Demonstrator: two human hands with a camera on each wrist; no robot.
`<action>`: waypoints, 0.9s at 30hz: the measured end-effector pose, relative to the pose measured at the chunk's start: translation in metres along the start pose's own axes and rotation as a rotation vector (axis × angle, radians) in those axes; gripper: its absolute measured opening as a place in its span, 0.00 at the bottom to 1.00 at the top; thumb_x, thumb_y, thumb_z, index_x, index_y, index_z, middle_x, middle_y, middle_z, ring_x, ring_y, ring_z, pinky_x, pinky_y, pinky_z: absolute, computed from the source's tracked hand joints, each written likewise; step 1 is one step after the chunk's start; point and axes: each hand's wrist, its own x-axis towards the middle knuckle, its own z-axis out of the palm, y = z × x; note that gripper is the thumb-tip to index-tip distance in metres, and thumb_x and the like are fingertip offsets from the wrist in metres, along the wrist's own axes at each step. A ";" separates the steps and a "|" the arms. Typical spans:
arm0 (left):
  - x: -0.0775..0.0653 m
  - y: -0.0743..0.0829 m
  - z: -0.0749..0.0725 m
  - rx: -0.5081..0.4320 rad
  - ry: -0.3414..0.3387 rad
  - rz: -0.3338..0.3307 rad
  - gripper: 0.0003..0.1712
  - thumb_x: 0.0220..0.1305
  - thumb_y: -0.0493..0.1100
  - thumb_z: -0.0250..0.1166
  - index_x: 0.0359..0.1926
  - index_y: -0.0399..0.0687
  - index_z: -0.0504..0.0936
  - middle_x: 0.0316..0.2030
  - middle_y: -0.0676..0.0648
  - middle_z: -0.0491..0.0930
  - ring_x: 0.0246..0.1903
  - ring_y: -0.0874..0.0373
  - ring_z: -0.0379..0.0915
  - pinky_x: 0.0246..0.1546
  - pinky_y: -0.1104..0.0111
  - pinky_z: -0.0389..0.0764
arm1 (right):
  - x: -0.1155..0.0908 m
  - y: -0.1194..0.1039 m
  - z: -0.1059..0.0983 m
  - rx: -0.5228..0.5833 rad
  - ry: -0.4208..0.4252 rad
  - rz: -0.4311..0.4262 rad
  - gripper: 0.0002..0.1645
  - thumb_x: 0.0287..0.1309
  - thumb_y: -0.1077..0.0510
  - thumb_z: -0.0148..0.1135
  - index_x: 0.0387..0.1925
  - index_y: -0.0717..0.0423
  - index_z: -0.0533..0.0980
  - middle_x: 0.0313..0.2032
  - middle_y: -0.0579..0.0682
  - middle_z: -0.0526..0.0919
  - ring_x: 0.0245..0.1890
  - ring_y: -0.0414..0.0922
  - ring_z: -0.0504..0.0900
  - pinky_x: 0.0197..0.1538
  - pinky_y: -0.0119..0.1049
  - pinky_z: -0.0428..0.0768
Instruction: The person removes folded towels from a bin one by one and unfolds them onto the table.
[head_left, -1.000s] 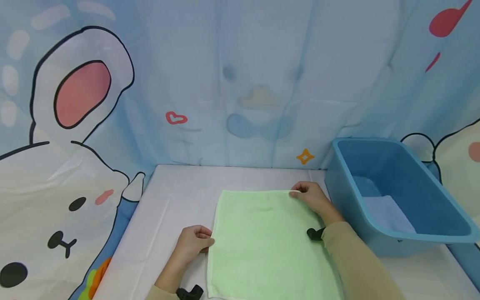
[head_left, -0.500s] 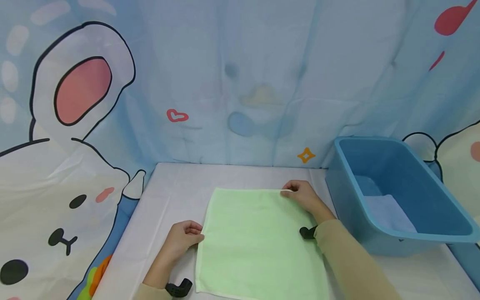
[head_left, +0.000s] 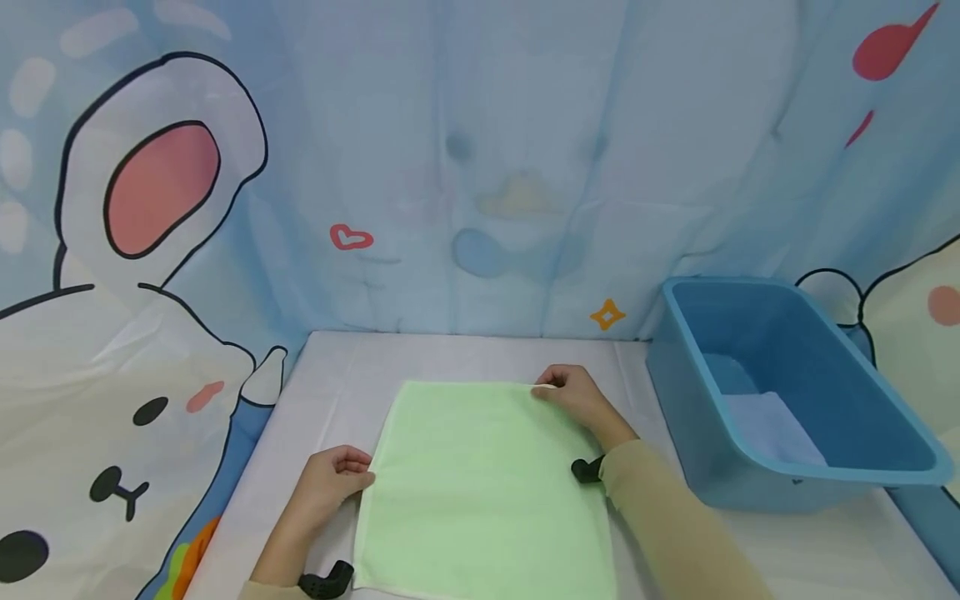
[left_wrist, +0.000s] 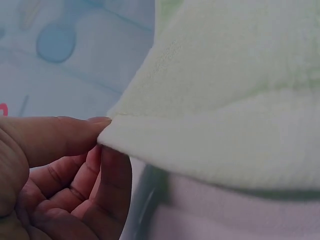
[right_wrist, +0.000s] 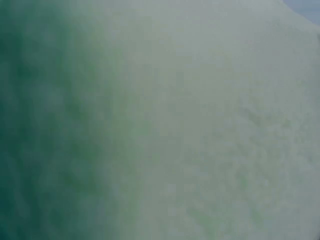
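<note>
A light green towel [head_left: 480, 492] with a pale hem spreads over the white tabletop, its near edge partly cut off by the bottom of the head view. My left hand [head_left: 326, 483] pinches the towel's left edge between thumb and fingers. Up close in the left wrist view, the thumb and forefinger of the left hand [left_wrist: 65, 170] grip the hem of the towel [left_wrist: 225, 135]. At the far edge, near the right corner, my right hand [head_left: 577, 400] pinches the cloth. The right wrist view is filled by blurred towel [right_wrist: 200, 120], which hides that hand.
On the right of the table stands a blue plastic tub [head_left: 757, 487] with a folded pale cloth [head_left: 772, 425] inside. A cartoon-printed curtain [head_left: 510, 167] hangs behind the table [head_left: 337, 367]. Black wrist mounts [head_left: 327, 581] sit at both cuffs.
Both hands have moved left together, carrying the green towel away from the tub. Their grips on its left and far edges look the same.
</note>
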 end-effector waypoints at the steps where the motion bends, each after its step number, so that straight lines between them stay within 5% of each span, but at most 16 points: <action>1: 0.000 -0.001 -0.004 0.007 0.002 -0.007 0.13 0.60 0.33 0.78 0.45 0.36 0.87 0.35 0.44 0.86 0.34 0.56 0.81 0.33 0.69 0.83 | 0.000 -0.002 0.003 0.005 -0.001 -0.003 0.07 0.67 0.55 0.75 0.36 0.53 0.86 0.39 0.50 0.89 0.37 0.46 0.78 0.43 0.39 0.78; 27: 0.008 -0.018 -0.068 0.208 0.047 -0.081 0.12 0.70 0.35 0.69 0.51 0.33 0.84 0.38 0.43 0.84 0.39 0.52 0.78 0.36 0.69 0.81 | 0.014 -0.045 0.067 0.095 -0.035 -0.034 0.04 0.66 0.58 0.75 0.35 0.52 0.87 0.39 0.49 0.88 0.40 0.45 0.77 0.47 0.40 0.76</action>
